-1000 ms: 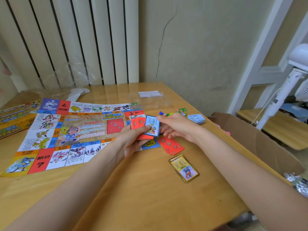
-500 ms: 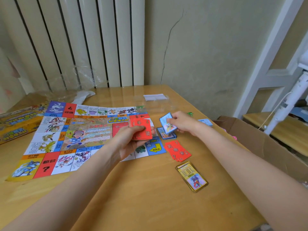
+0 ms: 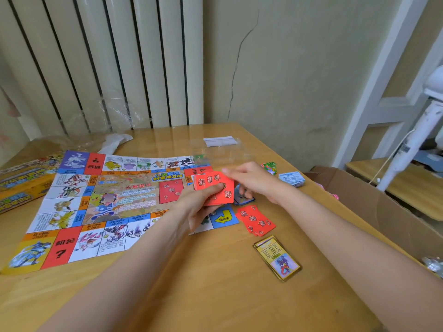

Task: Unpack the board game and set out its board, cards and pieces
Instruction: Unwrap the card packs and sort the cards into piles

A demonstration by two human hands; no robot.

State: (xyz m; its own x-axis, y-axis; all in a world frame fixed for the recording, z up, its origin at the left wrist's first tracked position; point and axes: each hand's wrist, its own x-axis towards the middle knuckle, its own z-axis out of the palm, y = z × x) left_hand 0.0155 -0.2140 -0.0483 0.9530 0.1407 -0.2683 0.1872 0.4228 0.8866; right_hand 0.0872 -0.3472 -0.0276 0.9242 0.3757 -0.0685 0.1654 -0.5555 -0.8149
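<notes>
A wooden table stands in a corner. Behind it is a wall with a long crack and white blinds. A cardboard box sits beside the table.

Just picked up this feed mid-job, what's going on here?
A person is sorting game cards. The left hand grips a fan of red cards; the right hand reaches to them. The game board lies unfolded on the table, with red, blue and yellow card piles beside it.
</notes>
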